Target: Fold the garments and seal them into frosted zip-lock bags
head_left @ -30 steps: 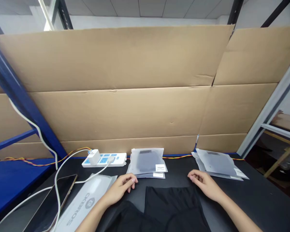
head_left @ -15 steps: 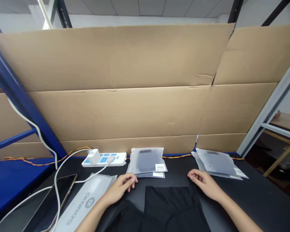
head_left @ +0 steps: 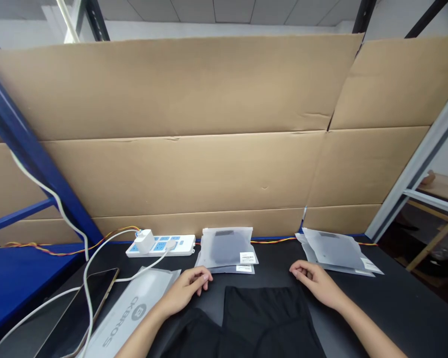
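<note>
My left hand (head_left: 190, 287) rests on the black table, its fingers loosely curled together with nothing in them. On the other side, my right hand (head_left: 313, 281) lies in the same way, curled and holding nothing. Between and below the hands is a black garment (head_left: 269, 313) with a gathered upper edge, partly cut off by the bottom of the view. Neither hand touches it. Just beyond my left hand lies a stack of frosted bags (head_left: 227, 247) with white labels. Another stack of frosted bags (head_left: 336, 251) sits beyond my right hand.
Left of my left arm lies a printed frosted bag (head_left: 134, 308), beside a dark tablet-like device (head_left: 78, 313) crossed by a white cable (head_left: 87, 283). A power strip (head_left: 184, 245) with plugs stands at the back. Cardboard (head_left: 186, 174) walls the rear; a blue post (head_left: 41, 144) rises left.
</note>
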The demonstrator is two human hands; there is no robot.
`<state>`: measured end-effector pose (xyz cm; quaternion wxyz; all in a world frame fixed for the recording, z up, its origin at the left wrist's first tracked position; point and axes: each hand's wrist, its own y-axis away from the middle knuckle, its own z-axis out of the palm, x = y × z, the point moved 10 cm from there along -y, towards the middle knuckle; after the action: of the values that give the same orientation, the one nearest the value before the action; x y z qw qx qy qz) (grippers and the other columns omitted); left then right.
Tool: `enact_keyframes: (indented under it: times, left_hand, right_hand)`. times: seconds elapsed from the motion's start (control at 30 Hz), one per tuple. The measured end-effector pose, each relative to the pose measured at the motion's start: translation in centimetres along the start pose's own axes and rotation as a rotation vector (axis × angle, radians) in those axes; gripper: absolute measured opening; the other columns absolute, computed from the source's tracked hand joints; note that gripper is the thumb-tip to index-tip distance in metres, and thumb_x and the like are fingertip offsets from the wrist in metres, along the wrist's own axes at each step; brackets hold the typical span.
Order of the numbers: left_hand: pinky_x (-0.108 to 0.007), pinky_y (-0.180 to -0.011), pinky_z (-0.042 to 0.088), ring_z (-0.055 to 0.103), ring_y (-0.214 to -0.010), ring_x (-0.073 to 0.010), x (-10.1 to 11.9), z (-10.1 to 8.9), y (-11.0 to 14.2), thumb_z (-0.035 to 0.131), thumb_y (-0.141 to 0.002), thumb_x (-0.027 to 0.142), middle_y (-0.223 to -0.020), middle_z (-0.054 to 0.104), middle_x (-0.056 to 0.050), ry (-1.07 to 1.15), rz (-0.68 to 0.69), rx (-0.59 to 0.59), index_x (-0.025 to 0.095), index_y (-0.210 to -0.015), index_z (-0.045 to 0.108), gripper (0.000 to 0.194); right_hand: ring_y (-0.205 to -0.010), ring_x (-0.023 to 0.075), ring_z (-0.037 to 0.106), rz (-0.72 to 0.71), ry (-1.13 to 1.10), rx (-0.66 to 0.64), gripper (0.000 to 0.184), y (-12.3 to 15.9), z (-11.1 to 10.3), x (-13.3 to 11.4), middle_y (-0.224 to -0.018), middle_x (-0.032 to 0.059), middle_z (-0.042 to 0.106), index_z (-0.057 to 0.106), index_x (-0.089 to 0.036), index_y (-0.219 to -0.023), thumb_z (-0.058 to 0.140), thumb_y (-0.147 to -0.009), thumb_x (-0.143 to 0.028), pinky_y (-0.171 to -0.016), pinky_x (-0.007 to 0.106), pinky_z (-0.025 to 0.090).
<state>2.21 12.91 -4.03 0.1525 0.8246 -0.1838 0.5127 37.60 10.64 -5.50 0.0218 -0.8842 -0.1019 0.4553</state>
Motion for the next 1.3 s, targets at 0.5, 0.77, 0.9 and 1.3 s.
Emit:
enact_keyframes:
  times: [0.5, 0.77, 0.9, 1.3]
  left_hand:
    - [-0.032, -0.081, 0.045, 0.065, -0.096, -0.026, 2.5, 1.5, 3.5, 0.053, -0.091, 0.061, -0.115, 0.067, -0.004, -0.465, -0.13, -0.069, 0.034, -0.133, 0.056, 0.049]
    - [-0.028, -0.067, 0.039, 0.068, -0.081, -0.0248, 3.4, 4.7, 0.4, 0.051, -0.094, 0.036, -0.095, 0.071, -0.003, -0.708, 0.049, 0.111, 0.028, -0.109, 0.063, 0.021]
    - [-0.024, -0.059, 0.032, 0.059, -0.065, -0.0178, 3.8, 3.9, -0.2, 0.054, -0.091, 0.03, -0.066, 0.057, 0.004, -0.649, 0.104, 0.138, 0.025, -0.095, 0.06, 0.009]
    - [-0.036, -0.077, 0.042, 0.061, -0.077, -0.0234, 10.7, 5.4, 7.5, 0.049, -0.098, 0.03, -0.087, 0.069, -0.005, -0.793, 0.47, -0.046, 0.03, -0.102, 0.068, 0.019]
  right_hand:
    - [-0.086, 0.0203, 0.06, -0.04, 0.04, -0.265, 0.013, 2.0, 0.1, -2.6, -0.093, 0.0016, 0.063, 0.07, -0.026, -0.097, 0.066, -0.086, -0.034, -0.081, 0.03, 0.049]
    - [-0.071, 0.0166, 0.055, -0.07, 0.095, -0.1, 0.013, 0.9, 0.5, -1.4, -0.083, 0.0005, 0.059, 0.068, -0.023, -0.087, 0.06, -0.089, -0.033, -0.065, 0.028, 0.044]
    - [-0.066, 0.0149, 0.052, -0.094, 0.092, -0.024, 0.019, 0.4, 0.4, -1.5, -0.088, 0.0015, 0.059, 0.066, -0.022, -0.091, 0.055, -0.091, -0.039, -0.064, 0.029, 0.044]
    - [-0.088, 0.026, 0.063, -0.185, 0.077, -0.08, 0.015, 8.2, -2.4, -8.1, -0.099, 0.0076, 0.068, 0.067, -0.03, -0.091, 0.054, -0.094, -0.034, -0.075, 0.037, 0.051]
